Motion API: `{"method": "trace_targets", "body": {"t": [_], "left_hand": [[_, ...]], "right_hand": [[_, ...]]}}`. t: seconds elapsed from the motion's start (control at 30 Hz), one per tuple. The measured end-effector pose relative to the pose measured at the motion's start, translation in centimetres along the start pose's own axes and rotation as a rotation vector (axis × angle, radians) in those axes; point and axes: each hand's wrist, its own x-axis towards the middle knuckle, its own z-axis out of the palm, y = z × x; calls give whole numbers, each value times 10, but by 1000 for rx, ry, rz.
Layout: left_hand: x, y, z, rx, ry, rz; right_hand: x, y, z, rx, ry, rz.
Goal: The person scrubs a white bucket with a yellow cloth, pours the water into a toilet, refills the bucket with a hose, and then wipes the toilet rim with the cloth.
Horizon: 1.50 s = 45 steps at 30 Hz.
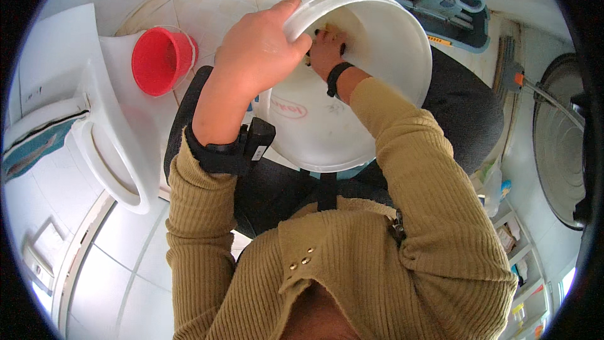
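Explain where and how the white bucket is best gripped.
The white bucket is probably best gripped by its rim, coming from the person's left. Its round mouth faces the person, leaving the lip exposed as a graspable edge. The left hand holds there, at the upper left, while the right hand occupies the inside.

White bucket (pixel 404 44), red bucket (pixel 152 64), ribbed tan sweater (pixel 358 252), black wristbands (pixel 217 158)

Smooth plastic bucket (pixel 406 56), glossy plastic pail (pixel 151 63), ribbed knit sleeves (pixel 434 182)
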Motion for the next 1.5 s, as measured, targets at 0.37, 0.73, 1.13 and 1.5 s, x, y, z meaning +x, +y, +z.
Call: {"method": "trace_targets", "body": {"t": [0.37,0.73,1.13,1.5], "left_hand": [[18,3,5,-62,-24,35],[21,8,2,-55,-35,59],[17,2,5,-64,14,96],[14,1,4,-32,29,101]], "right_hand": [[-11,-50,40,737,-442,-330],[-2,-67,81,723,-335,-461],[-4,-69,104,716,-162,-493],[-6,-72,115,818,-88,-467]]}}
